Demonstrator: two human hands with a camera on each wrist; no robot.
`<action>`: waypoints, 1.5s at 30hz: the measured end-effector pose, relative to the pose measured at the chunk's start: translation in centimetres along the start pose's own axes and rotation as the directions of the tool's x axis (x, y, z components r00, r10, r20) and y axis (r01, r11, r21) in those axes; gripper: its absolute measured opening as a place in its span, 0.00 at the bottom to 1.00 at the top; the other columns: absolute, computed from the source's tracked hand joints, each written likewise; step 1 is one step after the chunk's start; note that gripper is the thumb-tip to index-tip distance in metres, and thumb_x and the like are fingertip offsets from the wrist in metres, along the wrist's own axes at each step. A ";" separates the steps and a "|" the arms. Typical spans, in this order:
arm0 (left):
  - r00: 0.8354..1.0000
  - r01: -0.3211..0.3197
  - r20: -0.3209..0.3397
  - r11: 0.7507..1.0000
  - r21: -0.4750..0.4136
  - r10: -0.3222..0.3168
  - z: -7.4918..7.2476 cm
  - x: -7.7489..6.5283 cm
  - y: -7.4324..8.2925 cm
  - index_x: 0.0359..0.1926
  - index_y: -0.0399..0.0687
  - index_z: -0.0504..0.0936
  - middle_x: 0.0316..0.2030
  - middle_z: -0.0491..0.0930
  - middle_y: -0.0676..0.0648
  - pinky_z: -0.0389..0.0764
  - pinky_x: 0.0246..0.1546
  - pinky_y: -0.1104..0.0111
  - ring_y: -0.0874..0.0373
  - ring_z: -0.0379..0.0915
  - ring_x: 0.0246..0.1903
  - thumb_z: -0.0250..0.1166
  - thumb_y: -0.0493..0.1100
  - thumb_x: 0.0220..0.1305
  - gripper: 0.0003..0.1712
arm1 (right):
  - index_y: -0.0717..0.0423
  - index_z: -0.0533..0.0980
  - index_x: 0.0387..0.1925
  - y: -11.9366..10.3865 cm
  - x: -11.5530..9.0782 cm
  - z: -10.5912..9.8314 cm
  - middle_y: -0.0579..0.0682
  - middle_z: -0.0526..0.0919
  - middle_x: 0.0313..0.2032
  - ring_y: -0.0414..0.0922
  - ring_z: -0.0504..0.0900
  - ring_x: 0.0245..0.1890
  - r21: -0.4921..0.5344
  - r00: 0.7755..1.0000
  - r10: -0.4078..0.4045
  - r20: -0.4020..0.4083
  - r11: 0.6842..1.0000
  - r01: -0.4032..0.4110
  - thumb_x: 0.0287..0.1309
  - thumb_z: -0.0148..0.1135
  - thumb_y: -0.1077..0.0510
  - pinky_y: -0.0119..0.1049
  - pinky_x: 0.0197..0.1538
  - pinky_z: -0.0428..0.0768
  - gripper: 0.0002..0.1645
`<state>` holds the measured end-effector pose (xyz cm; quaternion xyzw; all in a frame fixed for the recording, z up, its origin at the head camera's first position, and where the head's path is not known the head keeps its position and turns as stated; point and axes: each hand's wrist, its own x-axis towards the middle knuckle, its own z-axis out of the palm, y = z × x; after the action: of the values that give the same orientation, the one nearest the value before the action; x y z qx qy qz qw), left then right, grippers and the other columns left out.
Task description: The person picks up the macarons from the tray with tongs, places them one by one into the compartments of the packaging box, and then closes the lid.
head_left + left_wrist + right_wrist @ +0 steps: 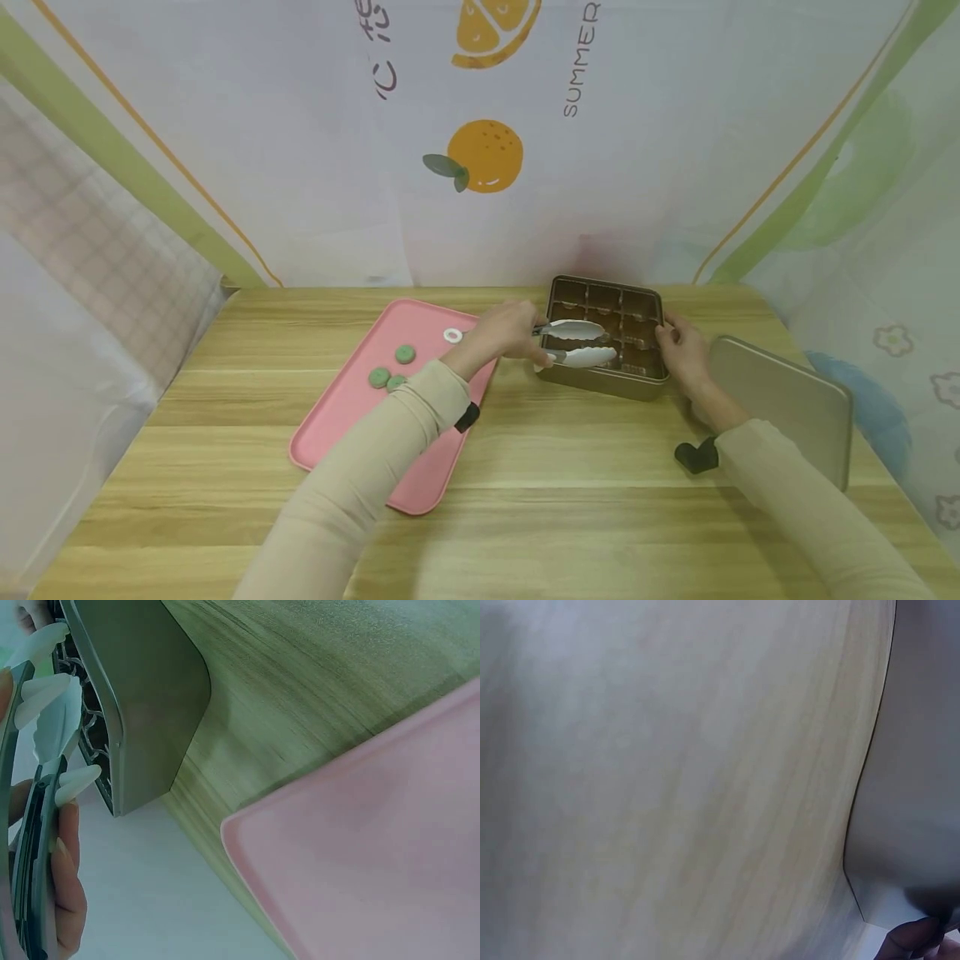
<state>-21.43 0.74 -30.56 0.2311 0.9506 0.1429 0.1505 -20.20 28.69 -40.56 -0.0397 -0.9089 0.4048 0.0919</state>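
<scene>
Beige sleeves (352, 492) hogging the front, then a pink tray (427, 475) and a compartmented box (600, 382) to its right. Right hand (684, 352)'s pinching the box's right side; left hand (513, 329) grips tongs (591, 357) (spread, over the compartments). Green pieces (405, 354) sit on the tray.

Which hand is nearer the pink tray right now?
Left. The left hand is near the pink tray's right edge, gripping tongs; the right hand is farther, at the box's right side.
</scene>
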 end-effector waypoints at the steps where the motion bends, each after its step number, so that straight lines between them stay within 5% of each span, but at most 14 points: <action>1: 1.000 0.003 0.000 1.000 0.000 -0.003 0.0 0.0 0.0 0.54 0.53 0.80 0.29 0.73 0.54 0.66 0.29 0.70 0.60 0.64 0.29 0.75 0.55 0.45 0.33 | 0.74 0.60 0.63 0.0 0.0 0.0 0.53 0.69 0.26 0.33 0.64 0.16 0.003 1.000 0.004 0.002 1.000 -0.004 0.70 0.42 0.57 0.29 0.19 0.67 0.28; 6: 1.000 -0.012 -0.007 1.000 -0.020 0.012 0.3 -0.3 -0.5 0.56 0.51 0.79 0.40 0.81 0.50 0.69 0.33 0.69 0.59 0.66 0.33 0.75 0.54 0.45 0.35 | 0.73 0.60 0.64 0.1 -0.2 0.2 0.54 0.70 0.27 0.33 0.64 0.16 0.010 1.000 0.008 0.006 1.000 -0.008 0.70 0.42 0.57 0.29 0.19 0.68 0.28; 11: 0.999 -0.035 -0.014 0.992 -0.118 0.034 0.8 -1.0 -1.8 0.63 0.50 0.72 0.54 0.77 0.48 0.66 0.32 0.69 0.59 0.62 0.30 0.75 0.51 0.46 0.42 | 0.74 0.59 0.64 0.2 -0.2 0.3 0.53 0.70 0.27 0.32 0.64 0.16 0.023 1.000 0.000 0.016 1.000 0.000 0.70 0.42 0.56 0.28 0.19 0.68 0.29; 17: 0.999 -0.022 -0.037 0.973 -0.230 0.014 0.9 -3.4 -4.9 0.64 0.49 0.71 0.28 0.72 0.52 0.57 0.20 0.71 0.62 0.50 0.17 0.75 0.51 0.46 0.42 | 0.74 0.59 0.63 0.2 -0.1 0.3 0.52 0.68 0.26 0.32 0.64 0.15 0.021 1.000 -0.009 0.017 1.000 0.008 0.71 0.42 0.56 0.28 0.18 0.67 0.29; 25: 0.994 0.003 -0.102 0.946 -0.324 -0.038 0.8 -8.8 -9.9 0.61 0.52 0.75 0.38 0.76 0.47 0.65 0.26 0.68 0.58 0.61 0.25 0.76 0.49 0.44 0.39 | 0.73 0.59 0.64 0.2 0.1 0.3 0.51 0.68 0.26 0.32 0.64 0.15 0.026 1.000 0.002 0.018 1.000 -0.003 0.71 0.42 0.55 0.28 0.19 0.68 0.29; 29: 0.992 0.000 -0.117 0.937 -0.350 -0.044 1.0 -12.0 -12.6 0.61 0.44 0.74 0.46 0.74 0.43 0.69 0.36 0.65 0.54 0.67 0.36 0.76 0.49 0.45 0.40 | 0.73 0.60 0.64 0.1 0.2 0.3 0.51 0.68 0.26 0.32 0.64 0.15 0.020 1.000 0.011 0.009 1.000 -0.011 0.70 0.42 0.55 0.28 0.19 0.68 0.29; 34: 0.990 0.015 -0.126 0.923 -0.384 -0.068 1.8 -16.1 -15.4 0.62 0.37 0.71 0.47 0.74 0.38 0.68 0.35 0.64 0.51 0.65 0.38 0.75 0.47 0.46 0.43 | 0.73 0.60 0.63 0.1 0.2 0.3 0.51 0.70 0.25 0.32 0.64 0.14 0.004 1.000 0.000 0.002 1.000 0.000 0.70 0.43 0.56 0.28 0.19 0.67 0.29; 40: 0.986 0.042 -0.137 0.930 -0.364 -0.098 2.7 -20.3 -17.3 0.61 0.35 0.72 0.46 0.73 0.38 0.70 0.36 0.64 0.49 0.67 0.39 0.76 0.50 0.45 0.43 | 0.73 0.60 0.64 0.2 0.3 0.2 0.51 0.70 0.25 0.32 0.64 0.14 0.006 1.000 -0.005 0.007 1.000 0.005 0.70 0.42 0.55 0.28 0.18 0.67 0.29; 45: 0.972 0.051 -0.206 0.962 -0.267 -0.109 3.5 -22.3 -17.9 0.56 0.37 0.77 0.42 0.76 0.42 0.69 0.34 0.65 0.53 0.68 0.37 0.78 0.49 0.40 0.40 | 0.73 0.60 0.63 0.3 0.4 0.2 0.54 0.72 0.27 0.31 0.65 0.15 0.002 1.000 -0.008 -0.009 1.000 0.008 0.70 0.42 0.56 0.28 0.19 0.68 0.29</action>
<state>-8.41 -24.56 -34.91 0.1536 0.9430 0.2844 0.0795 -20.58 28.79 -40.85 -0.0378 -0.9083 0.4050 0.0976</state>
